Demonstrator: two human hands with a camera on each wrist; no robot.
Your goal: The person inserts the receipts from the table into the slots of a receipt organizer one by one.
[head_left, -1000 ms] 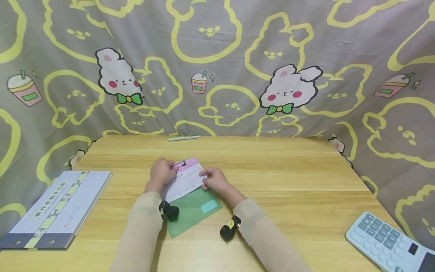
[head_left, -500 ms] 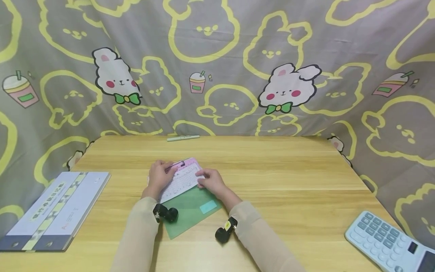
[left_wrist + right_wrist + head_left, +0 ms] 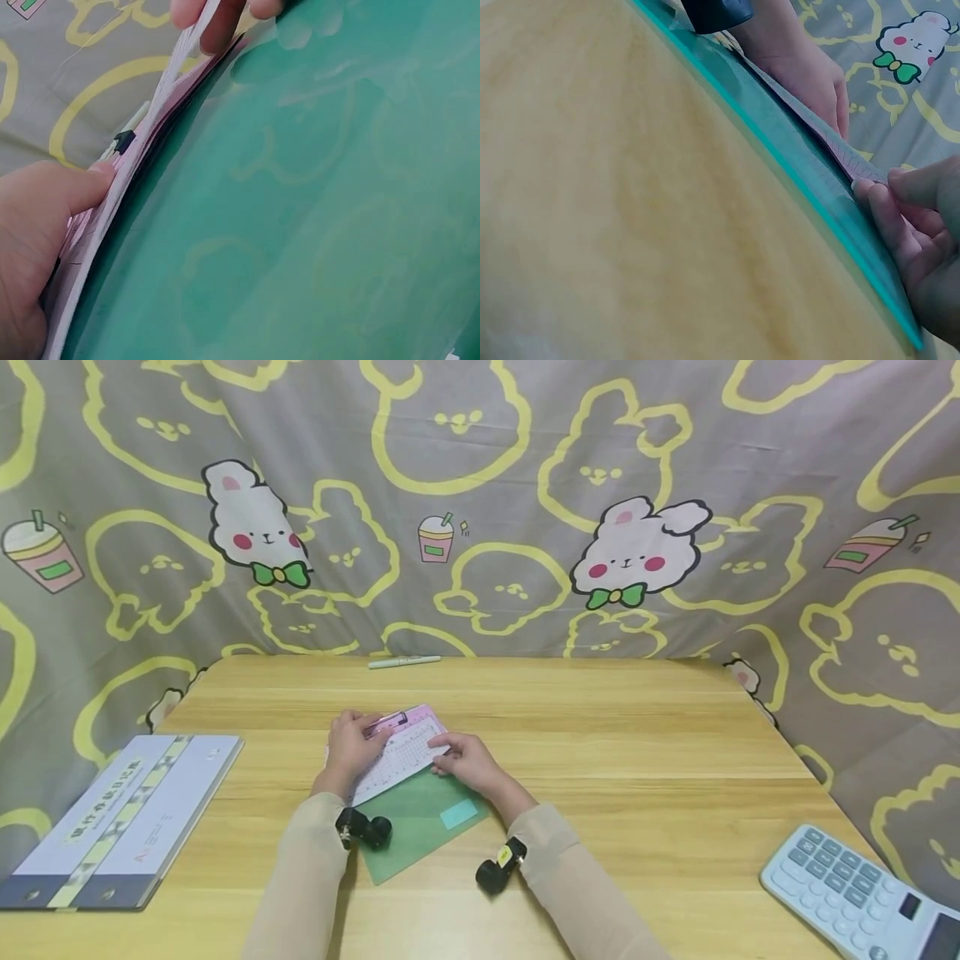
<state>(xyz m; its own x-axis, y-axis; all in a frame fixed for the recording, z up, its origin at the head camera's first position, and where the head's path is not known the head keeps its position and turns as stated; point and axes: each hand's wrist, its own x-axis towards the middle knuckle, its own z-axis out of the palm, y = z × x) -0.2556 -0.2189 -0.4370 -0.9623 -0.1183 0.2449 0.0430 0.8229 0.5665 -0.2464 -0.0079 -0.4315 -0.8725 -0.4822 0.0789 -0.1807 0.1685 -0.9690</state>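
Observation:
A stack of printed sheets (image 3: 401, 758) lies slanted over a green translucent board (image 3: 405, 835) on the table. The white top sheet carries a printed grid, and a pink sheet (image 3: 422, 713) shows at the upper edge under a dark-ended clip (image 3: 402, 719). My left hand (image 3: 352, 748) holds the stack's left side, its thumb (image 3: 91, 186) pressing on top near the clip. With thumb and fingers my right hand (image 3: 474, 766) pinches the right edge of the sheets, lifted a little off the green board (image 3: 795, 176). Some left fingers are hidden.
A pale blue sticker (image 3: 458, 814) sits on the green board's right part. To the left lies a thick ledger book (image 3: 112, 827) with a patterned band. A light blue calculator (image 3: 847, 893) is at the right; a pen (image 3: 405, 662) lies at the back edge by the patterned curtain.
The top sheet showed lined print a second ago and now shows a grid. My right hand has shifted slightly left, still pinching the edge; my left hand keeps its hold.

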